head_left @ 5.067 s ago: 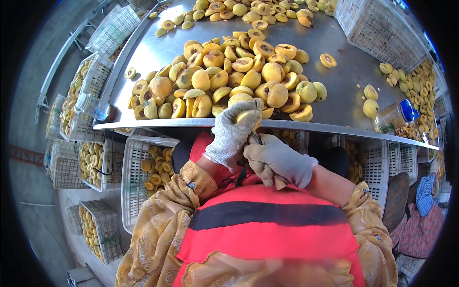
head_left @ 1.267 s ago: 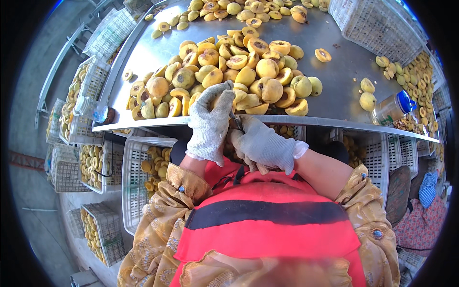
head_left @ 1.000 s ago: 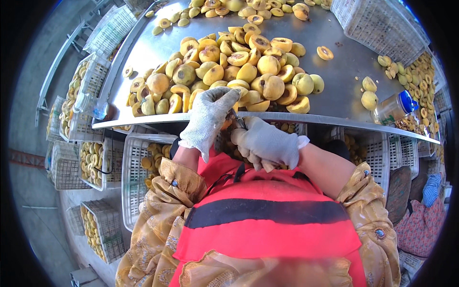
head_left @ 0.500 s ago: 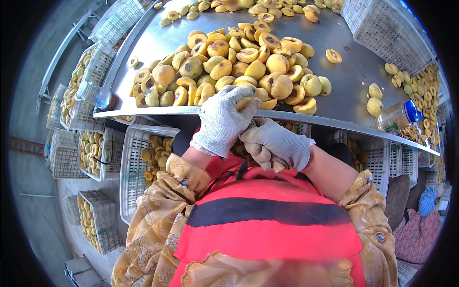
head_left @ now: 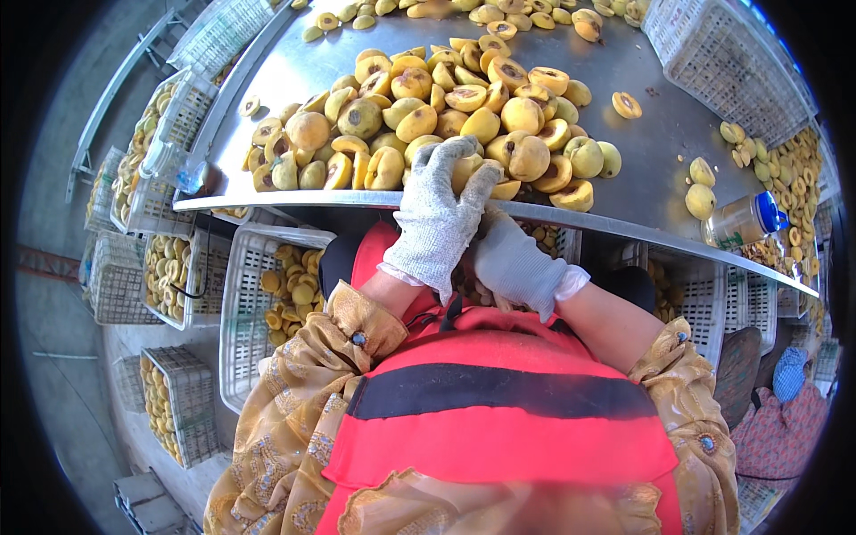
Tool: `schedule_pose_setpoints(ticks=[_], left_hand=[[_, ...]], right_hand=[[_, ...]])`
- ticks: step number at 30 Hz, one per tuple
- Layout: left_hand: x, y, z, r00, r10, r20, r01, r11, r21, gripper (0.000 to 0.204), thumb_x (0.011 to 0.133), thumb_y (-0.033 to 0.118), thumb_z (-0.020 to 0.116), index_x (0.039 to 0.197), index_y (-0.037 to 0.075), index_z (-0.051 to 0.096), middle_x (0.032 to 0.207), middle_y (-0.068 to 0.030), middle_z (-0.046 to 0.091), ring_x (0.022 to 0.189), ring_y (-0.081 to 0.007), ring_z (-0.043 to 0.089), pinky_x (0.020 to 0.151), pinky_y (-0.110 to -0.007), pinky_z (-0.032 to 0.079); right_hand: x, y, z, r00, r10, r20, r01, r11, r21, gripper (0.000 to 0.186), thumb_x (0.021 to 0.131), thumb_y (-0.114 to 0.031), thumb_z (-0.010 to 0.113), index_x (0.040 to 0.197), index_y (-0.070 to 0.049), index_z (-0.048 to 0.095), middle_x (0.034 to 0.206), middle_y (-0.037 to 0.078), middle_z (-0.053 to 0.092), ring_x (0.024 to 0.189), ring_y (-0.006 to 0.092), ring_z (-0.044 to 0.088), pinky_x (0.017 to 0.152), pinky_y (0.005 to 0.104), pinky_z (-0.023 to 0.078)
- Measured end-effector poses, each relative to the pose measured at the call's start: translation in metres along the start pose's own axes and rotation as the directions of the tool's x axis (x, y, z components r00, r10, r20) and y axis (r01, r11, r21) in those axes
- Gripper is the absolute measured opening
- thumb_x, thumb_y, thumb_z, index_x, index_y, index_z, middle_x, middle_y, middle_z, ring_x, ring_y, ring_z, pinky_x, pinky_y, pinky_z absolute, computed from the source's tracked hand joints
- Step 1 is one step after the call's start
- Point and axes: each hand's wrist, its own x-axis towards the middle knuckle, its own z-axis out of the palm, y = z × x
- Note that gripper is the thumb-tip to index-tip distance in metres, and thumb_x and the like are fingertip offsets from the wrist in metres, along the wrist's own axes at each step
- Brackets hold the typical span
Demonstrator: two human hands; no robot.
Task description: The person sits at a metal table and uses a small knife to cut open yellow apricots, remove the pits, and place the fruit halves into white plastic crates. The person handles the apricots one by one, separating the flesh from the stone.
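Observation:
My left hand [head_left: 437, 209] wears a pale knitted glove and is at the metal table's [head_left: 674, 160] front edge, its fingers curled over a yellow peach [head_left: 464, 174] beside the pile of whole and halved peaches [head_left: 412, 125]. My right hand [head_left: 519, 267], in a grey glove, is just below and to the right, partly behind the left one. Its fingers are bent and mostly hidden, and I cannot make out what they grip. Below both hands is a red apron [head_left: 499, 357] with a dark band.
A crate of peach halves [head_left: 227, 348] sits under the edge at left. More crates [head_left: 178, 392] stand further left. A blue-lidded container [head_left: 731, 223] lies at the table's right, below a large crate [head_left: 713, 71]. Another heap of fruit [head_left: 508, 13] is at the back.
Over the last second my left hand has moved up and right, onto the table edge by the pile. My right hand has shifted slightly right, and the tool seen in it earlier is hidden.

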Motion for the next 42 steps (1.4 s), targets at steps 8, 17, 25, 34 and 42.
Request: schedule_pose_setpoints(ticks=[8, 17, 25, 34, 42], left_hand=[[0.017, -0.010, -0.028, 0.613, -0.380, 0.693, 0.718, 0.633, -0.288, 0.027, 0.089, 0.020, 0.062, 0.104, -0.001, 0.067, 0.090, -0.0041, 0.067, 0.078, -0.0111, 0.059, 0.073, -0.025, 0.049], [0.017, -0.005, -0.026, 0.611, -0.214, 0.762, 0.736, 0.507, -0.448, 0.040, 0.086, 0.033, 0.062, 0.109, 0.000, 0.060, 0.098, -0.0133, 0.065, 0.075, -0.0230, 0.065, 0.066, -0.033, 0.055], [-0.006, 0.001, -0.004, 0.756, -0.324, 0.568, 0.640, 0.188, -0.745, 0.042, 0.088, 0.037, 0.059, 0.112, 0.002, 0.058, 0.097, -0.0138, 0.063, 0.075, -0.0265, 0.064, 0.064, -0.036, 0.053], [-0.005, -0.014, 0.030, 0.881, -0.413, 0.233, 0.341, 0.212, -0.916, 0.031, 0.094, 0.024, 0.056, 0.111, -0.002, 0.060, 0.100, -0.0116, 0.066, 0.092, -0.0195, 0.062, 0.083, -0.032, 0.051], [0.004, -0.019, 0.001, 0.916, -0.388, 0.100, 0.209, 0.249, -0.946, 0.042, 0.097, 0.036, 0.050, 0.118, -0.001, 0.056, 0.113, -0.0140, 0.061, 0.107, -0.0229, 0.059, 0.093, -0.036, 0.048]], right_hand=[[-0.026, -0.032, -0.021, 0.925, 0.255, 0.280, -0.306, 0.939, 0.154, 0.020, 0.089, -0.022, 0.048, 0.094, -0.003, 0.045, 0.056, 0.003, 0.048, 0.034, 0.0109, 0.045, 0.025, 0.0256, 0.033], [-0.038, -0.020, -0.029, 0.855, 0.037, 0.517, -0.434, 0.599, 0.674, 0.023, 0.091, -0.024, 0.052, 0.073, -0.015, 0.042, 0.051, -0.005, 0.038, 0.033, 0.0038, 0.035, 0.028, 0.0214, 0.033], [-0.043, -0.007, -0.022, 0.897, -0.030, 0.441, -0.356, 0.541, 0.762, 0.021, 0.091, -0.022, 0.054, 0.075, -0.014, 0.042, 0.054, -0.004, 0.039, 0.035, 0.0042, 0.035, 0.030, 0.0206, 0.033], [-0.043, 0.000, -0.008, 0.895, -0.221, 0.387, -0.323, 0.275, 0.905, 0.018, 0.091, -0.024, 0.058, 0.087, -0.012, 0.044, 0.054, -0.002, 0.041, 0.035, 0.0058, 0.035, 0.029, 0.0224, 0.030], [-0.056, -0.013, -0.027, 0.965, 0.112, 0.235, -0.238, 0.746, 0.622, 0.017, 0.088, -0.019, 0.054, 0.080, -0.007, 0.044, 0.050, 0.002, 0.046, 0.034, 0.0100, 0.043, 0.029, 0.0225, 0.034]])
